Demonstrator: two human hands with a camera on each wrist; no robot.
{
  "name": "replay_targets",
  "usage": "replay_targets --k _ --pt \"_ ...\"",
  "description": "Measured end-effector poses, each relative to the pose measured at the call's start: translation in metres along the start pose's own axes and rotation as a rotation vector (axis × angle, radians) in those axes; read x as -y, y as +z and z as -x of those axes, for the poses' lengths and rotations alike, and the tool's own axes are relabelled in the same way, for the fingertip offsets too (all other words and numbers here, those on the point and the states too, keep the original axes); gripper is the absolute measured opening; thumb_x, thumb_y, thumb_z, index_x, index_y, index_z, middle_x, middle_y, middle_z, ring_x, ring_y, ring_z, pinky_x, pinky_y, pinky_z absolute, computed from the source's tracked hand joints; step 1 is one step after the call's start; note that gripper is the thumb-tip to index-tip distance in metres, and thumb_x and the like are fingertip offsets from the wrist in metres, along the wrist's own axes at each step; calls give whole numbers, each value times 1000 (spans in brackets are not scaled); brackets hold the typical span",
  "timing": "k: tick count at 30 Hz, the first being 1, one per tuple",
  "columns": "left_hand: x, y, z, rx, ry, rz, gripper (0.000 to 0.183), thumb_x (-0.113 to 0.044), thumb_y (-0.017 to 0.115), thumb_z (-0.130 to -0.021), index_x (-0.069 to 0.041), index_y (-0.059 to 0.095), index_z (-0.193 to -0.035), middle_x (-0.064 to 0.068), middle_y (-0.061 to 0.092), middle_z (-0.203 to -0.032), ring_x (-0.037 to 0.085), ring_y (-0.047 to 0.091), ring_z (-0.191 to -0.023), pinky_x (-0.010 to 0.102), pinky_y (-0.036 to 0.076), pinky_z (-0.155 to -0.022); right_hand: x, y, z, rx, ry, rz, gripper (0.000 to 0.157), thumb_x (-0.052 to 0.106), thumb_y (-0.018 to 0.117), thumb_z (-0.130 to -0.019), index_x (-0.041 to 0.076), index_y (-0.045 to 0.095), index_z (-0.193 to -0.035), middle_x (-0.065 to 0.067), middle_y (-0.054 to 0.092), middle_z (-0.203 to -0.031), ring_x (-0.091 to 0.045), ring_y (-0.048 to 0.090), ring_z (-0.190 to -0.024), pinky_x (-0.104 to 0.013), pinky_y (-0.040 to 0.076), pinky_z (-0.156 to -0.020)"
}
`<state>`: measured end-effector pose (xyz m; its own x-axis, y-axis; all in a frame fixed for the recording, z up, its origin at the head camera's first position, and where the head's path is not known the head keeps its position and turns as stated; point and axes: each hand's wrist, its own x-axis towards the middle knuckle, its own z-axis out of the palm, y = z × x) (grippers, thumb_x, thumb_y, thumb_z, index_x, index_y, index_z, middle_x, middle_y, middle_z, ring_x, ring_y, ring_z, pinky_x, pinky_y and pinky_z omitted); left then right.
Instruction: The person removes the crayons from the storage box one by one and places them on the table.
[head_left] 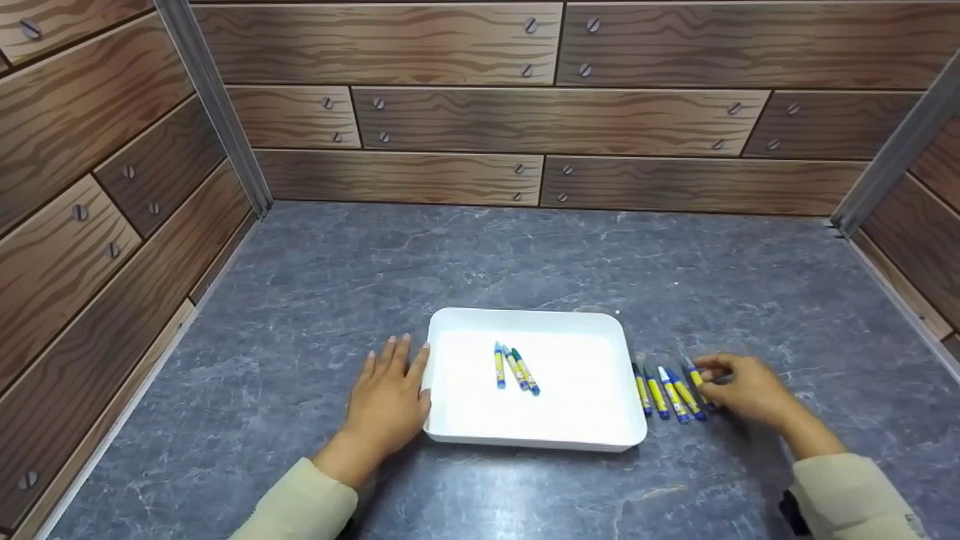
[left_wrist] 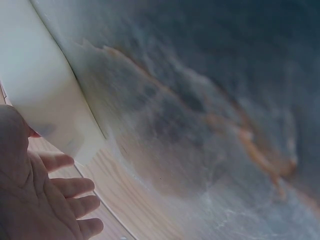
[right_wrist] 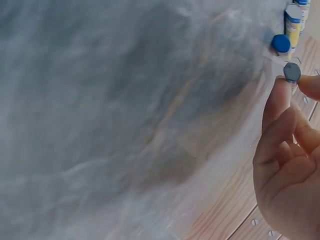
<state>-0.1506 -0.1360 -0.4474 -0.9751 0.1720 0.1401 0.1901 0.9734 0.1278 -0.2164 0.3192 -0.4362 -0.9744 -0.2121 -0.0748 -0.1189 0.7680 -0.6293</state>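
Right side: your right hand [head_left: 750, 391] has thumb and index finger pinched on a crayon [head_left: 696, 375], yellow-wrapped with blue at the end. It lies between those two fingertips, the end one of a row, furthest from the tray [head_left: 577, 382]. In the right wrist view its dark end pokes out of the pinch toward the camera, your other fingers bent in below. Whether it is clear of the tabletop [head_left: 337, 262], I cannot tell.

Just beside your pinch, on the tray side: four more crayons [head_left: 673, 391], side by side, slightly slanted, lower ends toward you. The nearest lies close by your fingertips; the furthest is right up by the tray's right wall.

Left side: your left hand [head_left: 388, 401] is palm down, fingers extended and slightly spread, gripping no crayon; index finger and thumb are at the tray's left wall.

Inside the white tray, well apart from both hands: three crayons [head_left: 514, 366], two leaning close together, the third just left of them.
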Motion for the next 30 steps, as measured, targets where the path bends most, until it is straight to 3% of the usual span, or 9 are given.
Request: replay_targets --k 13,17,19,23,30 --pt "1 0 0 -6 7 -8 58 -29 56 -93 -6 41 -144 22 32 -148 39 26 -138 54 21 -110 -4 5 6 21 -11 -10 41 3 64 -80 -12 58 -118 -5 63 -83 -14 55 -64 -24 47 -51" --pt "1 1 1 -23 19 -4 58 -29 56 -92 -5 43 -143 23 34 -147 40 27 -137 55 22 -109 -3 4 8 10 -27 27 40 7 66 -80 -10 60 -116 -3 64 -81 -14 55 -66 -25 46 -54" --pt "1 1 1 -28 20 -2 58 -29 56 -92 -5 43 -143 23 34 -147 40 27 -137 55 22 -109 -3 2 8 -3 -35 56 39 11 66 -82 -8 61 -115 -6 65 -83 -19 58 -71 -29 48 -59" --pt "1 2 0 -31 17 -4 58 -29 56 -92 -6 43 -143 23 34 -147 39 27 -137 54 21 -109 0 -3 7 -41 -33 130 44 26 65 -89 -8 60 -117 -20 67 -95 -37 63 -88 -50 50 -76" --pt "0 1 1 -33 18 4 57 -28 57 -92 -6 44 -143 23 35 -147 40 28 -136 54 22 -109 12 -9 3 -83 8 332 68 54 51 -92 -4 55 -128 -35 51 -124 -55 47 -111 -69 36 -85"
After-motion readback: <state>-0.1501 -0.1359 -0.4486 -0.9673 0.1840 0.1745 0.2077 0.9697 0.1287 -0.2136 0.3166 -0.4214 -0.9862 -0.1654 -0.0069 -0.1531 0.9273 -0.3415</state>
